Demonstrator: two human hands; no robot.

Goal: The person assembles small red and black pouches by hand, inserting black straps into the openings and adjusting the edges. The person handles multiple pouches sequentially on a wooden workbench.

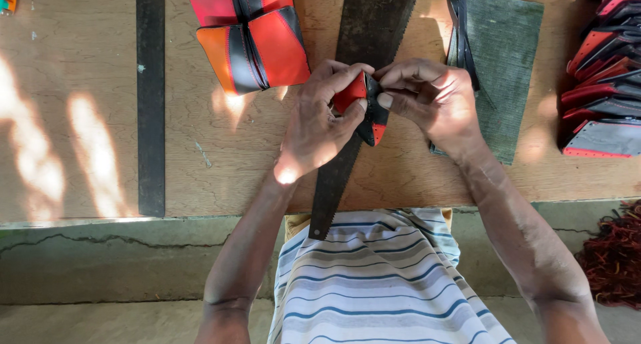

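Both my hands meet over the middle of a wooden board (200,150). My left hand (317,124) and my right hand (427,97) pinch a small red and black leather piece (364,100) between their fingertips. Under the hands a long dark saw blade (334,177) lies slanted across the board, its lower end over my striped shirt.
Red, orange and black stitched pouches (250,40) lie at the top centre. A dark flat metal bar (151,97) runs down the left. A grey-green mat (504,64) sits under a black strap on the right, beside stacked red and grey leather pieces (601,84). Reddish scraps (614,257) lie bottom right.
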